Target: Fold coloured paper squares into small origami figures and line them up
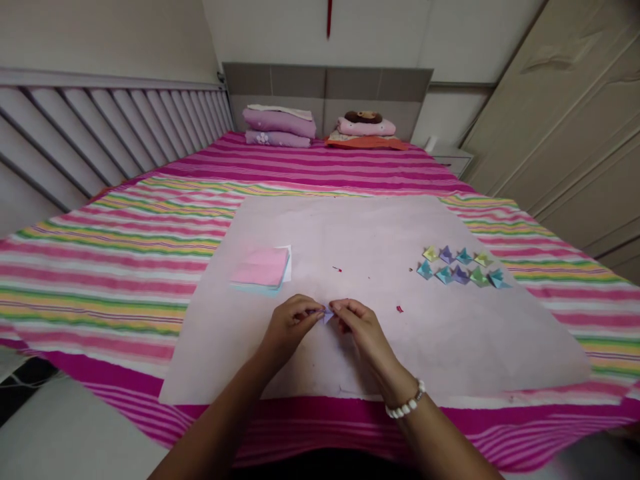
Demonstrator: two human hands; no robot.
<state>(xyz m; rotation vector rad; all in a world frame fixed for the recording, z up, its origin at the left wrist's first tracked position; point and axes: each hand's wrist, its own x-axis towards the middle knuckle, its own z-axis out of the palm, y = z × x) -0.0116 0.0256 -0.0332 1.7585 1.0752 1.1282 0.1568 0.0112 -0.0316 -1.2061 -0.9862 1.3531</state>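
Between my two hands is a small folded piece of lilac paper [327, 314], held just above the large pale sheet [310, 227]. My left hand [295, 320] pinches its left side between thumb and fingers. On the other side my right hand [356, 320], with a white beaded bracelet on the wrist, grips the right edge. The fingertips cover much of the paper, so its exact fold is hard to make out. To the left lies a stack of square paper [261, 267], pink on top with blue and white sheets showing beneath.
Several folded paper pieces [460, 275] in yellow, purple, blue and green stand in two rows at the right. Small red bits [399, 309] lie on the sheet. Folded bedding [279, 127] sits by the headboard [325, 87]; a slatted rail [115, 133] runs along the left.
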